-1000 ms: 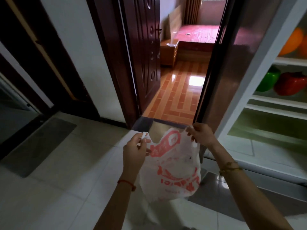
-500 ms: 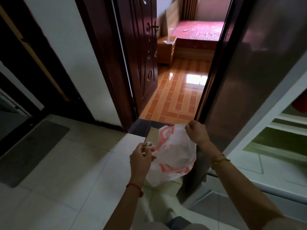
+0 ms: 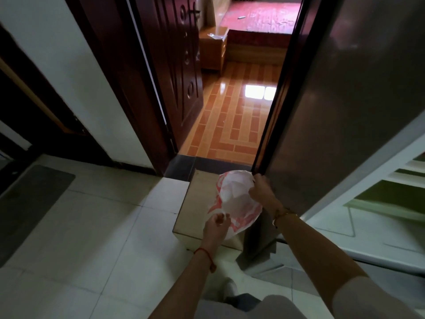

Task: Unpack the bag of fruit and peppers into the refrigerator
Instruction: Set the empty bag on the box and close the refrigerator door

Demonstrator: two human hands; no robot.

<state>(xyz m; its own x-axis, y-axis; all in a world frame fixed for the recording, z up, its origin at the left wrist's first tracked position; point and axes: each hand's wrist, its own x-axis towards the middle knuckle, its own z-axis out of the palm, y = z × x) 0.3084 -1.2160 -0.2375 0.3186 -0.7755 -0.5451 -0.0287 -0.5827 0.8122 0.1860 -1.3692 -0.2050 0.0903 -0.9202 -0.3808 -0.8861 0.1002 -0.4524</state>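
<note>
A white plastic bag (image 3: 236,199) with red print is held low over a cardboard box (image 3: 195,203) on the floor. It looks limp and flat; I see nothing inside it. My left hand (image 3: 216,226) pinches its near lower edge. My right hand (image 3: 262,189) grips its far upper edge beside the open refrigerator door (image 3: 333,111). The refrigerator interior (image 3: 391,199) shows white shelves at the right edge; no fruit or peppers are in view.
An open doorway (image 3: 230,111) ahead leads to a room with orange floor tiles and a red bed. A dark wooden door (image 3: 174,77) stands at its left. A grey mat (image 3: 30,203) lies on the white tiles at left.
The view has swung down and left, so the fruit and peppers on the refrigerator shelves have left the frame. Both hands have lowered the bag over the cardboard box.
</note>
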